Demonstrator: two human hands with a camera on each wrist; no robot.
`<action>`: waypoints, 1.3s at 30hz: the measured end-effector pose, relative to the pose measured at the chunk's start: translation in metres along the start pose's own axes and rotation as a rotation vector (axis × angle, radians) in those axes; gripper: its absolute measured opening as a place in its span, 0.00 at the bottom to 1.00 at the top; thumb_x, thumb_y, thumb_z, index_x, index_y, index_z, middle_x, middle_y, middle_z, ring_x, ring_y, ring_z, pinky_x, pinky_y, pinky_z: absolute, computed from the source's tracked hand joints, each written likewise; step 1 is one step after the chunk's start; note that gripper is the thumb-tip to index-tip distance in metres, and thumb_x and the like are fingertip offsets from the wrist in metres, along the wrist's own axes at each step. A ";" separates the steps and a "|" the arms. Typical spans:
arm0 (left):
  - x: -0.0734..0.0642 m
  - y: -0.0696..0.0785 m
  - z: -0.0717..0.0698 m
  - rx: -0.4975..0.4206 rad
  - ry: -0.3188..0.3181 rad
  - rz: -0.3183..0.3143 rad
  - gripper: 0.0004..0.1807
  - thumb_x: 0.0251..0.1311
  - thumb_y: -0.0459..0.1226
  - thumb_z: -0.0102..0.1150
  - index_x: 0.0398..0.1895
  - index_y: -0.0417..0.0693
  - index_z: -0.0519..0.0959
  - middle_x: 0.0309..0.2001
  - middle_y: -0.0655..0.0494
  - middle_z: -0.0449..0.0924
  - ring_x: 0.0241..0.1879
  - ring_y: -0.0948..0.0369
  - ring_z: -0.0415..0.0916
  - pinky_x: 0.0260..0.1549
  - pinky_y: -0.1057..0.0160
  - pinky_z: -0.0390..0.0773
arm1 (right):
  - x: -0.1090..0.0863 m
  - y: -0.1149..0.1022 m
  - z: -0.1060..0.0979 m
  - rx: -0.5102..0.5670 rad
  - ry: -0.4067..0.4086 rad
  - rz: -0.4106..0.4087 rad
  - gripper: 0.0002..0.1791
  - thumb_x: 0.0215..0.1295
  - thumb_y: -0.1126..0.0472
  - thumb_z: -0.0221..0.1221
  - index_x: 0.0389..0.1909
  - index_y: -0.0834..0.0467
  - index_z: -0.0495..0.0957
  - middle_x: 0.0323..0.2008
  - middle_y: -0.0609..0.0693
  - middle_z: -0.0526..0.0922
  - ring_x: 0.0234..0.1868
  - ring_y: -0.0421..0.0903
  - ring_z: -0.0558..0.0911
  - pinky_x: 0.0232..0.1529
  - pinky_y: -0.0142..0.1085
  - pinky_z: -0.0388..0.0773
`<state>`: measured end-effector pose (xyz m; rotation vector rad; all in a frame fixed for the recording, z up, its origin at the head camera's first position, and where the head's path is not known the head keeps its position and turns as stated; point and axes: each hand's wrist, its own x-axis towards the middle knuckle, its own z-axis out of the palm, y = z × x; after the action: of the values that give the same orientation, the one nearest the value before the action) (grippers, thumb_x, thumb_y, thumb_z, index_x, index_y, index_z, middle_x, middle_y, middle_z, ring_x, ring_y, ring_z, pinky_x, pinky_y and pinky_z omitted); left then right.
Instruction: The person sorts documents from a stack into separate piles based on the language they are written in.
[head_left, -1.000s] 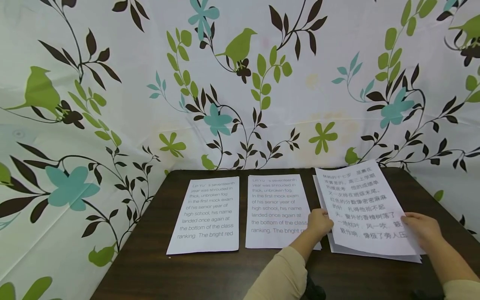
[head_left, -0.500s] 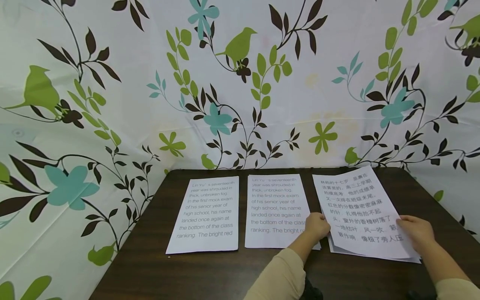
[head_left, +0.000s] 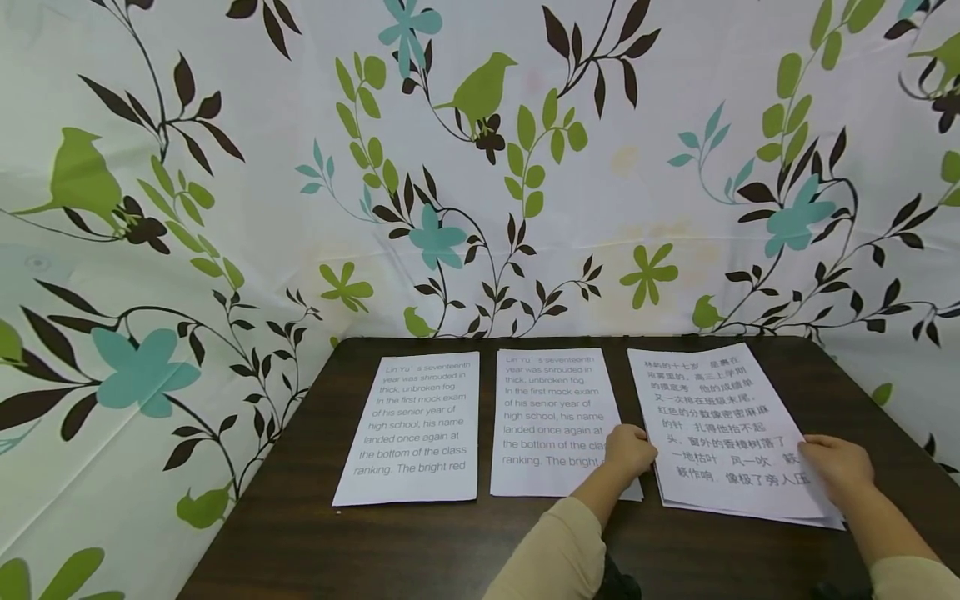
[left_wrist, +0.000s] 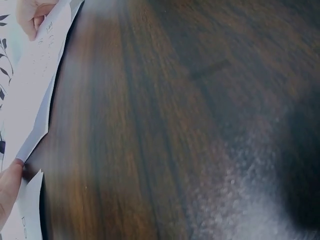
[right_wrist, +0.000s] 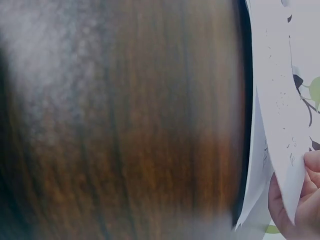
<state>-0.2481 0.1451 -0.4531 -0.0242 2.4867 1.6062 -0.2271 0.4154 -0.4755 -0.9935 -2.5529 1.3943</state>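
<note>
My left hand [head_left: 630,454] and right hand [head_left: 838,468] pinch opposite edges of the Chinese-printed sheet [head_left: 716,425], right of the middle English-printed page [head_left: 551,421]. Thin paper: presumably light, limp, easily creased, best held by both side margins.

Your left sleeve [head_left: 553,554] is plain pale beige, lightly creased, loose-looking, and ends well short of your bare left hand [head_left: 632,452]. Your right sleeve [head_left: 911,577] is the same beige, mostly cropped out, also ending short of your bare right hand [head_left: 837,468]. Black rounded shape [head_left: 619,581] beside your left sleeve; can't tell if you're wearing it.
</note>
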 end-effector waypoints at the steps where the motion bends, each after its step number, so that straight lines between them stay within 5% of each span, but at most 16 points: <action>1: 0.000 0.000 -0.001 0.004 0.000 0.004 0.12 0.39 0.27 0.57 0.32 0.36 0.78 0.18 0.54 0.70 0.14 0.61 0.69 0.14 0.67 0.70 | -0.001 0.000 -0.001 -0.004 0.000 0.001 0.28 0.63 0.57 0.43 0.57 0.74 0.55 0.56 0.73 0.52 0.53 0.66 0.54 0.51 0.55 0.54; 10: 0.004 0.001 -0.007 0.017 -0.014 0.015 0.13 0.40 0.30 0.58 0.34 0.36 0.77 0.16 0.55 0.70 0.14 0.62 0.69 0.15 0.67 0.70 | 0.011 0.004 -0.004 0.004 0.004 0.014 0.27 0.63 0.56 0.42 0.56 0.73 0.56 0.55 0.72 0.54 0.52 0.66 0.57 0.47 0.54 0.59; 19: 0.002 0.001 -0.015 -0.012 -0.040 0.017 0.13 0.39 0.29 0.59 0.33 0.36 0.77 0.17 0.54 0.71 0.14 0.61 0.70 0.14 0.67 0.71 | 0.039 0.028 -0.015 0.000 0.033 -0.016 0.26 0.60 0.57 0.48 0.52 0.73 0.62 0.40 0.69 0.70 0.34 0.57 0.73 0.25 0.41 0.72; 22: 0.005 0.001 -0.022 -0.020 -0.049 0.026 0.14 0.40 0.29 0.59 0.35 0.35 0.77 0.17 0.55 0.72 0.15 0.61 0.71 0.15 0.67 0.71 | 0.028 0.015 -0.023 0.003 0.017 -0.016 0.27 0.59 0.56 0.49 0.52 0.74 0.62 0.36 0.67 0.72 0.30 0.54 0.74 0.24 0.41 0.72; 31: 0.011 0.000 -0.041 -0.081 -0.057 0.028 0.17 0.41 0.29 0.59 0.38 0.33 0.75 0.18 0.53 0.76 0.20 0.55 0.76 0.16 0.66 0.72 | -0.021 -0.042 -0.030 -0.013 0.005 -0.068 0.31 0.61 0.53 0.46 0.52 0.77 0.59 0.44 0.73 0.67 0.40 0.63 0.71 0.32 0.46 0.72; 36: 0.015 -0.002 -0.053 -0.093 -0.073 0.033 0.17 0.44 0.30 0.59 0.40 0.33 0.74 0.20 0.51 0.77 0.22 0.57 0.76 0.20 0.66 0.74 | -0.017 -0.051 -0.028 -0.016 -0.023 -0.100 0.33 0.61 0.51 0.45 0.54 0.76 0.57 0.49 0.73 0.63 0.44 0.65 0.69 0.34 0.47 0.72; 39: 0.018 -0.002 -0.060 -0.088 -0.078 0.026 0.18 0.45 0.32 0.59 0.42 0.35 0.73 0.22 0.51 0.77 0.24 0.58 0.76 0.22 0.65 0.74 | -0.004 -0.050 -0.022 -0.011 0.012 -0.102 0.31 0.61 0.48 0.46 0.53 0.72 0.62 0.43 0.68 0.70 0.39 0.59 0.73 0.35 0.49 0.71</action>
<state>-0.2740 0.0911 -0.4337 0.0582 2.3663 1.6926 -0.2412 0.4101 -0.4224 -0.8576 -2.5658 1.3447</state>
